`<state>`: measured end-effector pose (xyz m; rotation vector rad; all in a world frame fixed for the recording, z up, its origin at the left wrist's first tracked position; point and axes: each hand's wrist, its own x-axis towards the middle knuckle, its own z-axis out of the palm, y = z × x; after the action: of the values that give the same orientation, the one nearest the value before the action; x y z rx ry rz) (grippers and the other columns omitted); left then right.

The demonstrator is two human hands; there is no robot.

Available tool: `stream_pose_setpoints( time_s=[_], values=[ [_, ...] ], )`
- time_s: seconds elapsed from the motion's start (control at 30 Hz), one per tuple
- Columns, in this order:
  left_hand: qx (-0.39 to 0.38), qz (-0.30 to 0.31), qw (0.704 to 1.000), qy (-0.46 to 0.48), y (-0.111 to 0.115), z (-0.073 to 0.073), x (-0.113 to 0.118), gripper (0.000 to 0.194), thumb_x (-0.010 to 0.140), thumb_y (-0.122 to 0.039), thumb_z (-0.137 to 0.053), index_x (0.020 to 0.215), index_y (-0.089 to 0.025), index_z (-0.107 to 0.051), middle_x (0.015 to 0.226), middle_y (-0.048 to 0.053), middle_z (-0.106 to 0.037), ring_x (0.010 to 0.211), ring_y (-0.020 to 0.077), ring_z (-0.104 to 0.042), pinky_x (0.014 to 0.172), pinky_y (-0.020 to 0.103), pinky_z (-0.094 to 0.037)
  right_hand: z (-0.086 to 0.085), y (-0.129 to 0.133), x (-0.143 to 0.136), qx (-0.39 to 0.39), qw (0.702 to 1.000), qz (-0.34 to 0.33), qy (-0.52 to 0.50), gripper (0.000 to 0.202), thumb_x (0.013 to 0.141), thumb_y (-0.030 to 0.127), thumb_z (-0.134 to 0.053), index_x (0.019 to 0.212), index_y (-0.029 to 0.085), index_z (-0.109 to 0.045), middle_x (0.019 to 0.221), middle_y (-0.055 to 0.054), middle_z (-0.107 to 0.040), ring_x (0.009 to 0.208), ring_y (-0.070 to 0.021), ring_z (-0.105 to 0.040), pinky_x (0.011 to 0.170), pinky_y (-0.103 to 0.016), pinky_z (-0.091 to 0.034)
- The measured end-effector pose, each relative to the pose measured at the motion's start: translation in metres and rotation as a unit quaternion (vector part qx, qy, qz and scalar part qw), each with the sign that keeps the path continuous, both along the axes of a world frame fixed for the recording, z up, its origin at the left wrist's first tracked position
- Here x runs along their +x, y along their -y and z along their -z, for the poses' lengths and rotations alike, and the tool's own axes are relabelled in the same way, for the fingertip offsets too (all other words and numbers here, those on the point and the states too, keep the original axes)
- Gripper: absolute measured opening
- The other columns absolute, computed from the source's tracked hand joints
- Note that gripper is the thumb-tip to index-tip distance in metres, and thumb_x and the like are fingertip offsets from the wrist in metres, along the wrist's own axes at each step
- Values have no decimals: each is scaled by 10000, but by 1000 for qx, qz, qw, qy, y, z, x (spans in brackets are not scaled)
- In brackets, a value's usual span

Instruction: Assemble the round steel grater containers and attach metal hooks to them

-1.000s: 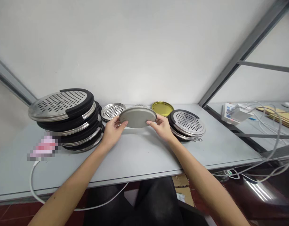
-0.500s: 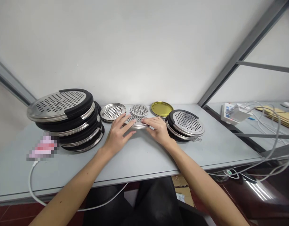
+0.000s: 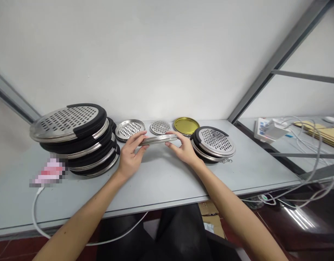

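Note:
Between my hands a round metal grater disc (image 3: 159,139), or a thin stack of them, is raised off the table and seen nearly edge-on, so its face is hidden. My left hand (image 3: 130,155) pinches its left edge, thumb below and fingers on top. On the opposite edge my right hand (image 3: 183,148) is closed the same way. Just behind lie a silver coarse grater disc (image 3: 130,129), a finer-holed grater disc (image 3: 161,127) and a gold-coloured round lid (image 3: 186,125). Close to my right hand are stacked black-rimmed round graters (image 3: 216,142).
At left rises a tall stack of black-rimmed graters (image 3: 71,122), beside a pixelated pink object (image 3: 50,172) with a white cable (image 3: 35,206). A metal frame post (image 3: 261,79) stands at right, with a white box (image 3: 267,130) and cables beyond it. The grey table (image 3: 167,185) ends in front of me.
The grater disc has lifted from the table and tipped, so its holed face no longer shows. My fingers have gone from lying over its top to gripping both edges.

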<state>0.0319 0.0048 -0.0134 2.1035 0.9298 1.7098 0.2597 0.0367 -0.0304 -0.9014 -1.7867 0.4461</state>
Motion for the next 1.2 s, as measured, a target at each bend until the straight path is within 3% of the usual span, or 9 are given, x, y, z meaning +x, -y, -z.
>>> stream_pose_setpoints(
  time_s=[0.1, 0.2, 0.33, 0.4, 0.6, 0.73, 0.9, 1.0, 1.2],
  values=[
    [-49, -1, 998, 46, -3, 0, 0, 257, 915, -262, -582, 1156, -191, -636, 1252, 106, -623, 1188, 233, -584, 1020, 403, -483, -2, 2, -1, -12, 998, -34, -45, 334, 829, 336, -675, 1137, 209, -652, 1154, -72, -691, 1068, -235, -636, 964, -391, -488],
    [-85, -10, 996, 23, -6, 2, -2, 323, 928, -330, -555, 1212, -184, -601, 1345, 135, -563, 1263, 259, -532, 1057, 422, -449, -3, 5, -2, -11, 998, -37, -53, 280, 811, 332, -696, 1061, 206, -687, 1038, -53, -725, 954, -221, -668, 879, -364, -527],
    [-15, -56, 992, -112, -2, 4, -3, 573, 876, -393, -622, 1392, -214, -450, 1480, 141, -417, 1381, 308, -384, 1123, 507, -350, -3, 6, -1, 36, 998, -41, 4, 250, 838, 285, -665, 1078, 220, -695, 1046, -62, -734, 950, -215, -677, 873, -365, -535],
    [29, -70, 982, -171, 1, 4, -2, 639, 848, -395, -662, 1418, -239, -418, 1498, 129, -391, 1379, 316, -381, 1123, 522, -347, -2, 6, 0, 79, 994, -54, 50, 263, 863, 243, -624, 1119, 229, -686, 1090, -74, -727, 992, -217, -671, 892, -377, -532],
    [69, -4, 972, -223, -1, 7, -1, 384, 913, -236, -584, 1294, -268, -554, 1377, 97, -529, 1325, 269, -457, 1098, 514, -395, -1, 7, -2, 141, 975, -37, 166, 291, 894, 199, -560, 1161, 239, -668, 1115, -77, -724, 1025, -229, -663, 885, -411, -532],
    [54, 13, 979, -196, -2, 9, -1, 338, 932, -160, -529, 1255, -240, -585, 1329, 105, -571, 1265, 245, -522, 1068, 484, -439, -1, 8, -5, 121, 980, -43, 151, 275, 892, 257, -598, 1160, 239, -654, 1103, -82, -719, 1015, -233, -658, 896, -416, -525],
    [36, 6, 995, -91, 1, 2, -1, 270, 912, -176, -576, 1171, -210, -640, 1269, 102, -608, 1168, 231, -593, 1010, 417, -497, -1, 5, -4, 34, 998, 5, 57, 511, 806, 353, -711, 1275, 215, -562, 1251, -116, -641, 1149, -261, -596, 990, -443, -475],
    [23, 6, 1000, -19, 2, -2, -1, 242, 903, -206, -602, 1139, -205, -656, 1233, 95, -624, 1157, 234, -598, 1019, 432, -486, 1, 1, -4, -25, 1000, -2, 3, 531, 808, 349, -699, 1291, 196, -542, 1275, -124, -624, 1151, -256, -597, 977, -421, -485],
    [-21, 41, 997, 60, -2, -6, -1, 226, 917, -284, -592, 1112, -178, -641, 1232, 124, -625, 1163, 236, -598, 1014, 411, -486, 5, -1, -5, -68, 994, -70, -47, 325, 815, 396, -686, 1059, 183, -667, 963, -50, -721, 888, -215, -671, 808, -354, -550]
  ],
)
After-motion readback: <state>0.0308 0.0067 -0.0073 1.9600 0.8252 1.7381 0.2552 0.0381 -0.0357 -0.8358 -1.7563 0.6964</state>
